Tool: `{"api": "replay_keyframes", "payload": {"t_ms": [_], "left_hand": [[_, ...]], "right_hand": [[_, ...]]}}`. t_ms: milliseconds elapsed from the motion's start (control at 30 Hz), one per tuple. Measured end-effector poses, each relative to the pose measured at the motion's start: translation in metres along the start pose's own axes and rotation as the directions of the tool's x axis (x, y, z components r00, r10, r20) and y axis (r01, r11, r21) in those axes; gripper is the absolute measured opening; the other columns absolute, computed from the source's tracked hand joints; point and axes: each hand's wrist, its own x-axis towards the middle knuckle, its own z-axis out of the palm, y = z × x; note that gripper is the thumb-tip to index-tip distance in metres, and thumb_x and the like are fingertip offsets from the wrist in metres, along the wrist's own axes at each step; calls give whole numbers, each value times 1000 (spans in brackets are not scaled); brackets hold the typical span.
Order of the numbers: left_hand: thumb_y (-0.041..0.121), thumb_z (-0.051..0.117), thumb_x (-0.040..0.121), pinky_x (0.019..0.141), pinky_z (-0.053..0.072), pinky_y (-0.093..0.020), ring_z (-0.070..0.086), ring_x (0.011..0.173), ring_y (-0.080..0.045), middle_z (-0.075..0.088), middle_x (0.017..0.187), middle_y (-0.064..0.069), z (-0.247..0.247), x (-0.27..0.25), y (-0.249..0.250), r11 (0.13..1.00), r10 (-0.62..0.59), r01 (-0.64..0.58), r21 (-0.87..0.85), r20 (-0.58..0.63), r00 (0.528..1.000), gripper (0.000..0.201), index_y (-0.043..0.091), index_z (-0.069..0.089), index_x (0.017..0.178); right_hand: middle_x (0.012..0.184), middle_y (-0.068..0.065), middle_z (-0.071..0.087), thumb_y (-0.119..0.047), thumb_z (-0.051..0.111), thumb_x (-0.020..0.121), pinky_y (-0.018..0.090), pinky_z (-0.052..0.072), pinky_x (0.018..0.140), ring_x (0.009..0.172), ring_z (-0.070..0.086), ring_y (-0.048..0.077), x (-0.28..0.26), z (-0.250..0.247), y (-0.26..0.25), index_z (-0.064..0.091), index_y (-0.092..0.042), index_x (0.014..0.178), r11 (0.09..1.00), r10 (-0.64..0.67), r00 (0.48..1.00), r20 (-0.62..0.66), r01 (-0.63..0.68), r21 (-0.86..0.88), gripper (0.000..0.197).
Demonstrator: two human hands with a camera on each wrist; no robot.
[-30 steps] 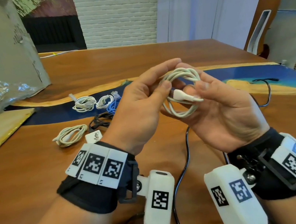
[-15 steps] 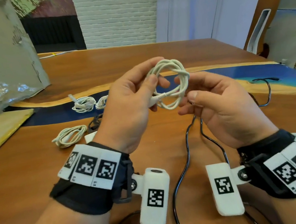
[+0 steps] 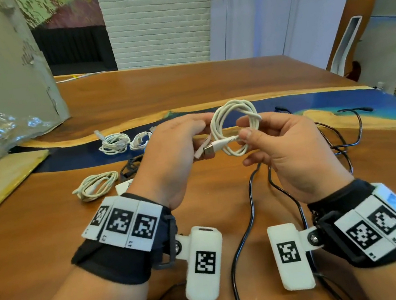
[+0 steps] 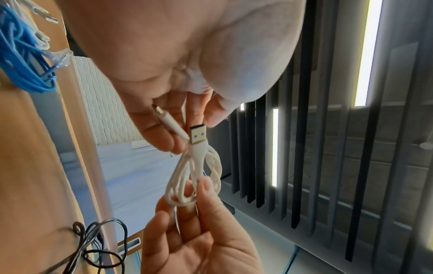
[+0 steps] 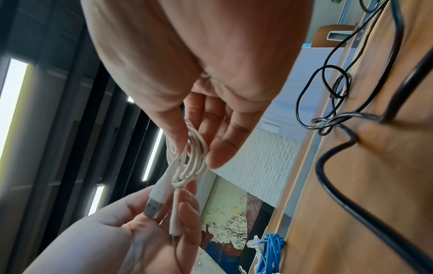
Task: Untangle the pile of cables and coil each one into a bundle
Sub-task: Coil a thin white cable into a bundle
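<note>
A white USB cable [image 3: 236, 126] [image 4: 199, 178] [image 5: 189, 159], wound into a small coil, is held above the table between both hands. My left hand [image 3: 178, 147] pinches the coil's left side, where the small connector end [image 4: 164, 116] lies against the fingers. My right hand [image 3: 276, 142] pinches the coil's right side and the strain relief behind the USB-A plug [image 3: 208, 149] [image 4: 198, 134] [image 5: 153, 206]. The plug points toward the left hand. A loose black cable [image 3: 248, 214] [image 5: 328, 115] trails over the table under my hands.
Coiled white bundles [image 3: 114, 143] [image 3: 97, 185] lie on the wooden table [image 3: 37, 240] at the left, with a blue cable [image 4: 21, 55] [image 5: 271, 252] and a small black tangle [image 3: 129, 166] near them. More black cable [image 3: 344, 131] loops at the right. A cardboard sheet [image 3: 2, 180] sits far left.
The coil has turned upright between my hands. My right fingers have brought the USB-A plug end across the coil toward my left hand, and both wrists have dropped slightly.
</note>
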Motion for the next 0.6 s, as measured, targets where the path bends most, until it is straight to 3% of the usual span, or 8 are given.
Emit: {"api": "replay_keyframes", "payload": {"t_ms": [133,233,333,600], "left_hand": [[4,46,99,74,55,-38,67,74,-19,76,86,-7,-6,3,0,994,-66,67,90,-14,998,33,11,79,98],[15,57,98,76,54,-37,69,79,-21,77,95,-12,-9,4,-2,982,-62,61,178,-2,998,22,16,79,98],[28,70,94,76,55,-34,71,82,-17,78,93,-4,-10,4,-5,957,-32,18,288,43,999,11,24,77,101],[20,73,93,66,53,-33,66,70,-16,77,84,-5,-31,10,2,950,-55,56,306,-11,998,10,14,76,101]], "right_hand": [[95,16,76,-6,71,91,32,62,65,85,73,25,1,-1,1,74,-7,111,1000,2,999,-35,-2,-11,21],[98,19,76,-6,71,90,32,62,67,86,74,26,2,-3,2,74,-8,112,1000,7,999,-53,-8,-11,22],[99,20,76,-6,71,91,32,62,68,86,74,27,2,-1,3,73,-8,112,1000,17,999,-35,-17,-1,21],[111,13,77,-2,71,89,34,63,76,100,76,25,2,-1,8,66,-14,128,996,47,998,30,-49,80,40]]}}
